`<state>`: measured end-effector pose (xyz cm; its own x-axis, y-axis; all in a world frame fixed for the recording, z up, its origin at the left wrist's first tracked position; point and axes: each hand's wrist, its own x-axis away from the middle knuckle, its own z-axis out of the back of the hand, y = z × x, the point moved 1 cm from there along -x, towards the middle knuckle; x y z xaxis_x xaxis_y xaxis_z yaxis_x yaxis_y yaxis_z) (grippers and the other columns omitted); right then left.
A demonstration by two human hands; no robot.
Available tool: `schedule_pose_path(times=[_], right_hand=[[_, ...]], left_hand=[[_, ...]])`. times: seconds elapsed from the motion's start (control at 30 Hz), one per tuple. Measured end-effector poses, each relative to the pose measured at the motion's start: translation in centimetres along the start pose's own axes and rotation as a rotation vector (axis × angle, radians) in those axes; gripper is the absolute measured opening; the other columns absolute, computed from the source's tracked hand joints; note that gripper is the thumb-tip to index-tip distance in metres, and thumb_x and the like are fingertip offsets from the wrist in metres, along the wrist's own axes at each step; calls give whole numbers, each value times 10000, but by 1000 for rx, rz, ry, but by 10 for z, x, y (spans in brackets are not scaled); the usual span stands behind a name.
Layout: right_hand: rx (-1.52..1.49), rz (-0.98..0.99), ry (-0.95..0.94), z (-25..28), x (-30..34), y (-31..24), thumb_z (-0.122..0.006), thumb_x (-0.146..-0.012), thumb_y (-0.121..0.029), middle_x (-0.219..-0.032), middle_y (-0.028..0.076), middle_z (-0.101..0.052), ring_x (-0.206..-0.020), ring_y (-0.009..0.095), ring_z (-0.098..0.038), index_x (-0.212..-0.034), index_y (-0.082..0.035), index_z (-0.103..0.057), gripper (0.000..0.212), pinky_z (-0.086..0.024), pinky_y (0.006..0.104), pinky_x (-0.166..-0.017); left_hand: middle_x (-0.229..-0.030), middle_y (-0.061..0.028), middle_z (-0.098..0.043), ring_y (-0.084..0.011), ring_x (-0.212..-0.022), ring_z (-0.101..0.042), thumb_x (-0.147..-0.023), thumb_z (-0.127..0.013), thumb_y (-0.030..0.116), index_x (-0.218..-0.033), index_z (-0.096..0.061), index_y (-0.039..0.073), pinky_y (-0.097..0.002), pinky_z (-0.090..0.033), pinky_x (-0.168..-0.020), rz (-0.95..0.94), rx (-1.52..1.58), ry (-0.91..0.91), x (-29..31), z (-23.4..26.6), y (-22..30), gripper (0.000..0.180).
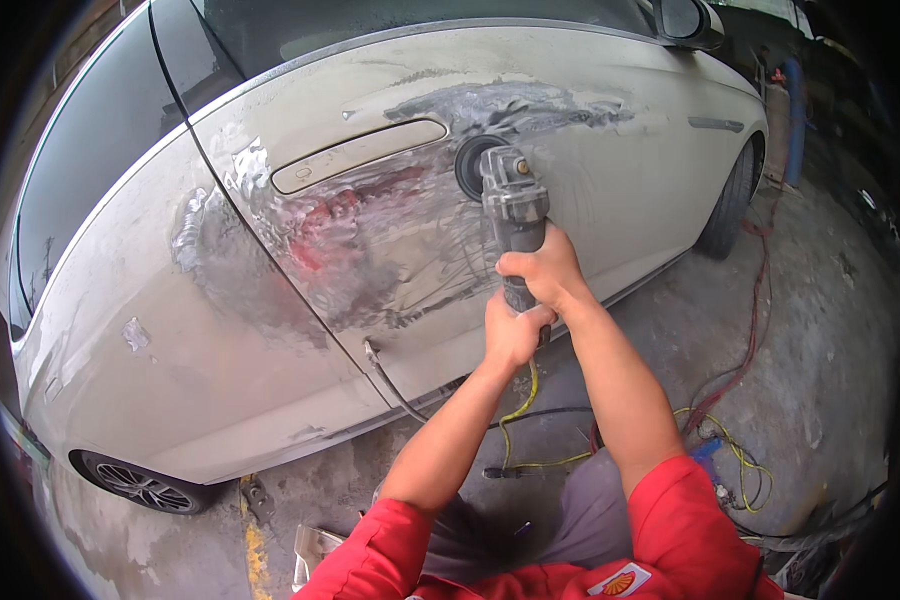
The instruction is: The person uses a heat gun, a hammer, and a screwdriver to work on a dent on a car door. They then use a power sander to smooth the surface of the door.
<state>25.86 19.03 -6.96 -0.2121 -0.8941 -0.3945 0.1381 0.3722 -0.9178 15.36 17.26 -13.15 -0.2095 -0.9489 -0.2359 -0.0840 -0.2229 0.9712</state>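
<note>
An angle grinder (516, 205) with a grey, dusty body is in both of my hands. My left hand (513, 330) is closed around the rear end of its handle, and my right hand (550, 268) grips the body further forward. The tool's round dark disc (475, 168) lies against, or very close to, the car door (590, 170), just right of the door handle (360, 155). Around it the pale paint is scuffed to grey metal, with a reddish patch (335, 215) below the handle. Whether the disc is spinning cannot be told.
A dark cable (390, 385) with a metal end meets the lower door. Yellow cord (518, 415) and a red hose (750, 350) trail over the concrete floor (810, 300). A blue cylinder (793, 120) stands beyond the front wheel (732, 205). The wing mirror (688, 20) juts out above.
</note>
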Motion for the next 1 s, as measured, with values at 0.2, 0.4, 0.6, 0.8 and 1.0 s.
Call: schedule_pose_path(times=[0.2,0.4,0.6,0.8,1.0], right_hand=[[8,-58,-29,-36,29,-8,-769,-623,-209,-881,126,-693,-791,253,-667,-1044,20,-644,495,-539,379,-751],[154,-6,-64,-51,36,-13,-777,-628,-183,-872,79,-666,-780,206,-634,-1030,25,-648,471,-532,357,-743],[-125,-33,-1,-53,34,-2,-762,-645,-167,-835,82,-659,-764,208,-638,-974,25,-637,400,-530,362,-720],[7,-82,-4,-62,60,45,-785,-609,-209,-924,132,-685,-840,274,-669,-1062,20,-626,532,-540,371,-794],[58,-43,-89,-68,73,45,-784,-613,-214,-943,157,-695,-878,306,-684,-1090,23,-630,554,-544,392,-818]], left_hand=[[-819,-70,-704,-162,-729,-663,-682,-704,69,-948,-621,-22,-320,-519,-662,34,-73,-34,28,45,5,293],[-756,-50,-669,-142,-634,-611,-692,-639,40,-897,-647,-19,-299,-458,-558,-26,77,6,37,51,-13,214],[-781,-54,-692,-151,-709,-644,-675,-672,82,-867,-642,-15,-314,-502,-648,-5,-21,-32,34,58,7,218],[-849,-70,-700,-166,-742,-655,-669,-680,89,-915,-643,-22,-330,-523,-656,21,-50,-10,51,66,-48,273],[-832,-70,-700,-173,-734,-664,-720,-664,101,-956,-662,-36,-317,-522,-658,-116,-23,109,67,63,-77,273]])
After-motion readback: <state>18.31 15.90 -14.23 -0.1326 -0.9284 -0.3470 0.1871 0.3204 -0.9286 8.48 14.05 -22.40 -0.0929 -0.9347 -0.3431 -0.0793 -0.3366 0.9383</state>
